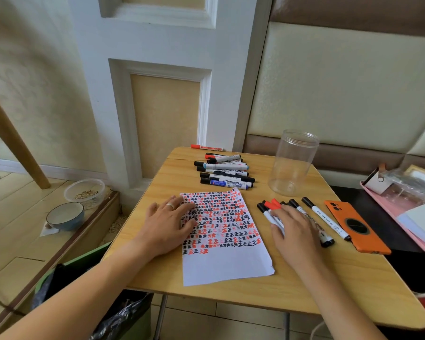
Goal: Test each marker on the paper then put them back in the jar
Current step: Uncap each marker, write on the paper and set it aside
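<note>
The left hand (166, 220) lies flat on the left edge of the paper (227, 238), fingers straight and spread, a ring on one finger. The right hand (293, 231) rests just right of the paper on a small group of markers (326, 220), its fingers lying over the white barrels; whether any finger curls round one I cannot tell. These markers, with black and red caps, fan out toward the far side, and the rightmost ones lie beside an orange phone (356, 228), face down near the right edge of the worktop (317, 290).

The paper sits in the middle of the worktop, its far two thirds filled with rows of black and red marks, its near part blank. Beyond it, a second pile of markers (223, 170) lies crosswise at the far edge. The jar (293, 163), clear and with no lid, stands upright at the far right, holding nothing.

Left of the worktop, on the floor, stand a bowl (65, 215) and a clear tub (85, 192).
</note>
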